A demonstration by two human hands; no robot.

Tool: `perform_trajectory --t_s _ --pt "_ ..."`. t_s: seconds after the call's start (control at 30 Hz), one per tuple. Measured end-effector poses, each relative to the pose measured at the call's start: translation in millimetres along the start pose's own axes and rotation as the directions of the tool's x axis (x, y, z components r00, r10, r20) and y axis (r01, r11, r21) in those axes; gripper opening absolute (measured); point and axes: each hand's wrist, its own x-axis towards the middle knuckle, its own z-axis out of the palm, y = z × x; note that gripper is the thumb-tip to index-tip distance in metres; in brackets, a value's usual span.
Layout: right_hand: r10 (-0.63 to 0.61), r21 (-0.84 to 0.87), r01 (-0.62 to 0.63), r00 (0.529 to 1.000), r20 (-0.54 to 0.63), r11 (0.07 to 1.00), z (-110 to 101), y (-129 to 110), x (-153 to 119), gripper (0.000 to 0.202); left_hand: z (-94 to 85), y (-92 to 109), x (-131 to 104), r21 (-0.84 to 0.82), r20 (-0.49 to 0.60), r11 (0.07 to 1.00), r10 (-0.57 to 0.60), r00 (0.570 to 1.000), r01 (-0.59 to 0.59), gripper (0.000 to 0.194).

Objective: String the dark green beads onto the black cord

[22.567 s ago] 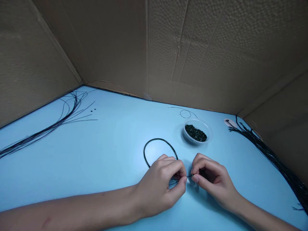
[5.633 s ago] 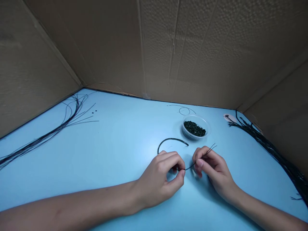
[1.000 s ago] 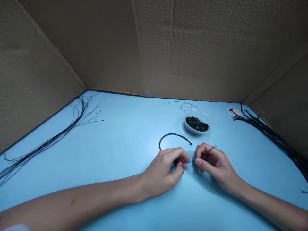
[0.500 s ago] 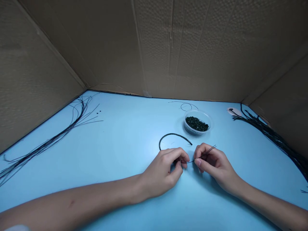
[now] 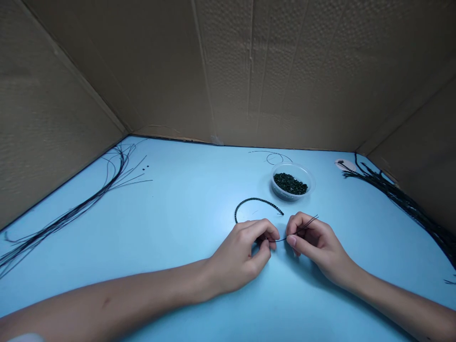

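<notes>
My left hand is closed in a pinch on a strand of dark beads, whose beaded length curves out behind the knuckles onto the table. From its fingertips a thin black cord runs across a short gap to my right hand. The right thumb and forefinger pinch that cord, and its loose ends poke out above the fingers. Part of the strand is hidden inside the left hand. Just beyond the hands stands a clear round tub holding small dark green beads.
Bundled black cords lie along the left side, with two loose beads nearby. Finished-looking dark beaded strands lie at the right, by a white round piece. A curled cord lies behind the tub. Cardboard walls enclose the blue table.
Both hands keep practically the same pose and grip. The whole view has shifted very slightly; nothing else has visibly moved.
</notes>
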Motion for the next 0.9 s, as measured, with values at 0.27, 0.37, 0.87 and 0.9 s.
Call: perform_trajectory --t_s 0.27,0.37,0.87,0.9 --pt "-0.006 -0.002 0.006 1.0 0.0 1.0 0.3 0.3 1.3 0.028 -0.2 0.5 0.2 0.002 0.002 1.0 -0.022 1.0 0.022 0.021" --pt "-0.008 0.0 0.008 1.0 0.0 1.0 -0.1 0.9 1.3 0.028 -0.2 0.5 0.2 0.0 0.002 1.0 -0.025 1.0 0.025 0.02" --pt "0.002 -0.002 -0.002 1.0 0.014 1.0 -0.1 1.8 1.2 0.027 1.1 1.0 0.9 0.03 -0.019 0.999 -0.015 1.0 0.015 0.012" --pt "0.001 -0.003 -0.001 1.0 0.015 1.0 -0.2 1.6 1.1 0.027 1.1 0.9 0.9 0.036 -0.019 0.999 -0.01 1.0 0.01 0.013"
